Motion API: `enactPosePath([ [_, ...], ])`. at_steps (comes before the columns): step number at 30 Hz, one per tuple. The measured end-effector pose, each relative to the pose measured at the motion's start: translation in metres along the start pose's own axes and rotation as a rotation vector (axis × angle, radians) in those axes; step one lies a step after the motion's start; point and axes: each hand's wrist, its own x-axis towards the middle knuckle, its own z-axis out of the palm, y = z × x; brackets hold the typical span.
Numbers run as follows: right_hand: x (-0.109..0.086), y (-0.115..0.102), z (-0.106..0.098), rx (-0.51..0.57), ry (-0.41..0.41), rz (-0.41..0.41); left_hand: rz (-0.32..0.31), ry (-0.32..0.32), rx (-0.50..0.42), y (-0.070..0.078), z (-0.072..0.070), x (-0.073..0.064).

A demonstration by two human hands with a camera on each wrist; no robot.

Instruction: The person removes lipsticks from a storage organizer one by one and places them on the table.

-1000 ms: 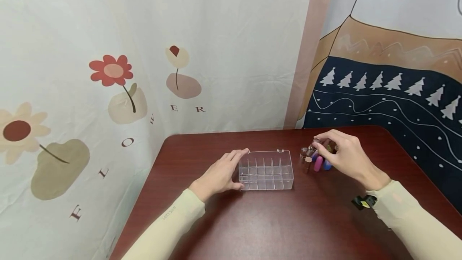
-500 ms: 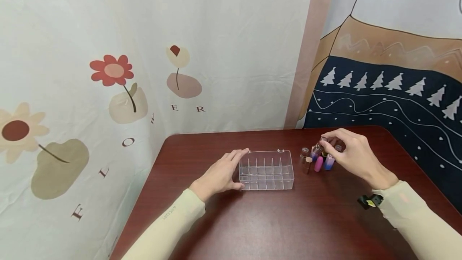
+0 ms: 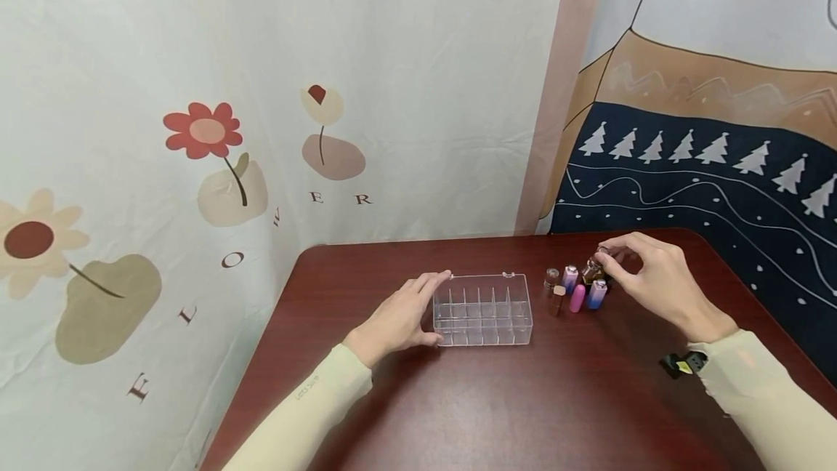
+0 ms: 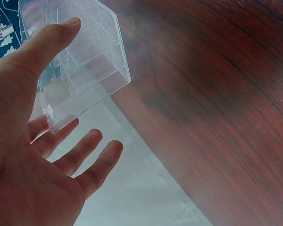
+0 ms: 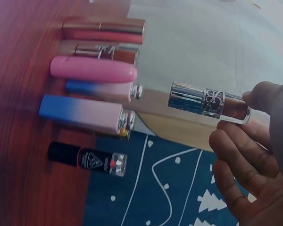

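My left hand (image 3: 395, 315) grips the left end of a clear plastic organizer box (image 3: 484, 336) divided into small compartments. In the left wrist view the thumb (image 4: 61, 35) lies across one face, fingers at the other side. My right hand (image 3: 660, 282) pinches a lip gloss tube (image 5: 228, 106) by the end of its clear, dark-red-filled part, silver cap pointing away from the hand. It is held above the table, by standing lipsticks: a bright pink one (image 5: 94, 69), two blue-to-pink ones (image 5: 82, 112), and a black one (image 5: 89, 157).
A rose-gold capped tube (image 3: 558, 299) and another lip gloss (image 3: 551, 280) stand at the group's left side, toward the box. The dark red wooden table (image 3: 497, 405) meets printed fabric hangings (image 3: 418, 93) at its back. The right wrist wears a dark band (image 3: 683, 364).
My right hand has moved rightward with the lip gloss across the lipsticks, uncovering the blue-to-pink ones. My left hand and the organizer box have stayed in place.
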Motion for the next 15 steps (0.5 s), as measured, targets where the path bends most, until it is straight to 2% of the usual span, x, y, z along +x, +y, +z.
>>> enactPosePath([
  [6,-0.002,0.010,-0.003,-0.013,0.020,0.001,0.004,0.003,0.003,0.000,0.000,0.000],
  [15,-0.007,0.018,-0.012,-0.031,-0.008,0.063,0.008,0.008,0.004,0.000,0.000,0.001],
])
